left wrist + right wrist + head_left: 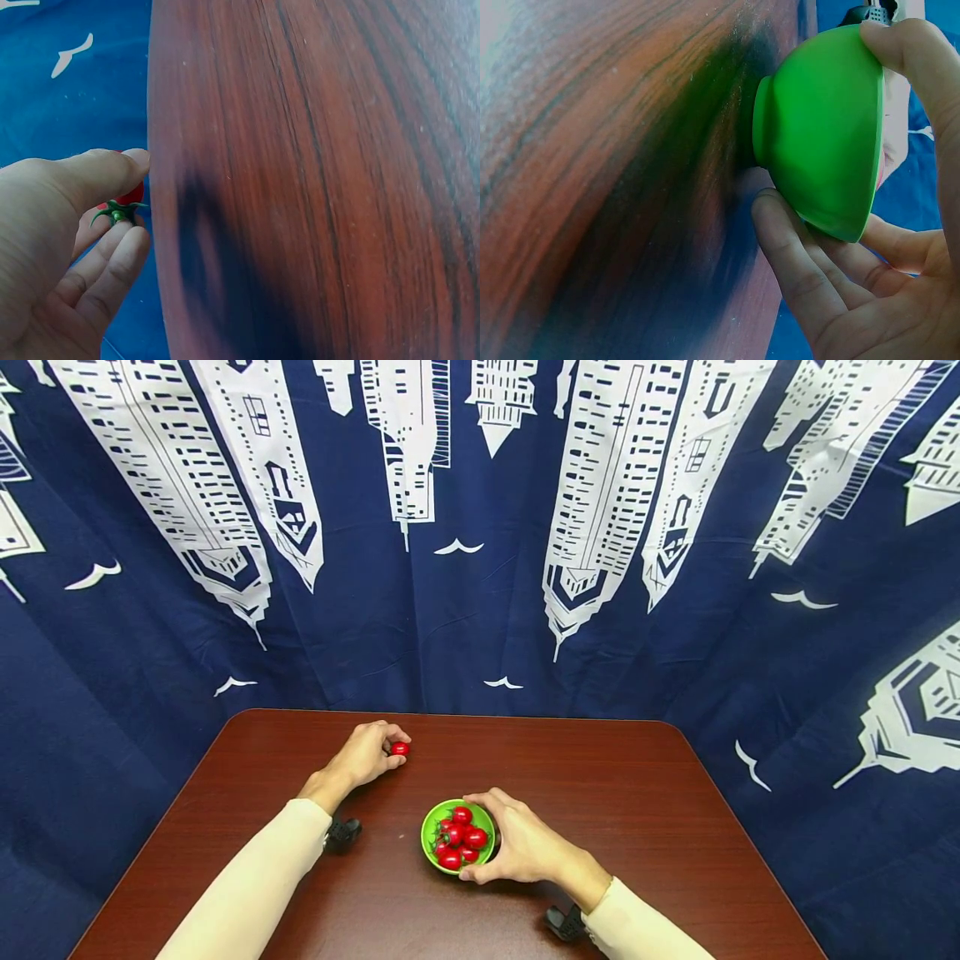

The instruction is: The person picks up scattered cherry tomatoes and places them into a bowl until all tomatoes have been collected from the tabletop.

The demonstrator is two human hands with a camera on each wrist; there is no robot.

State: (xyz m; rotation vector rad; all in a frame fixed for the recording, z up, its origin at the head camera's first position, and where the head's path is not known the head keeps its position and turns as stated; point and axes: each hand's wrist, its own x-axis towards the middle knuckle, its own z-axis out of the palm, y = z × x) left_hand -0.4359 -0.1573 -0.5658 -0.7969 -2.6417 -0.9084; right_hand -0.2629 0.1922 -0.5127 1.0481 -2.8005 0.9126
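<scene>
My left hand [363, 756] pinches a small red cherry tomato [400, 749] between thumb and fingers, over the far left part of the table. In the left wrist view the tomato [132, 196] shows its green calyx, partly hidden by the thumb. With thumb and fingers spread around its right side, my right hand [525, 843] holds a green bowl [425, 835] by the rim and wall. Several red cherry tomatoes [476, 837] with green stems lie in it. Seen from the side in the right wrist view, the bowl [821, 131] is upright, its foot close to the tabletop.
Both hands work over a dark red-brown wooden table [600, 785] with rounded far corners. Behind it hangs a navy curtain [465, 610] printed with white buildings and birds. Black wrist devices [342, 833] sit at the cuffs of the cream sleeves [255, 877].
</scene>
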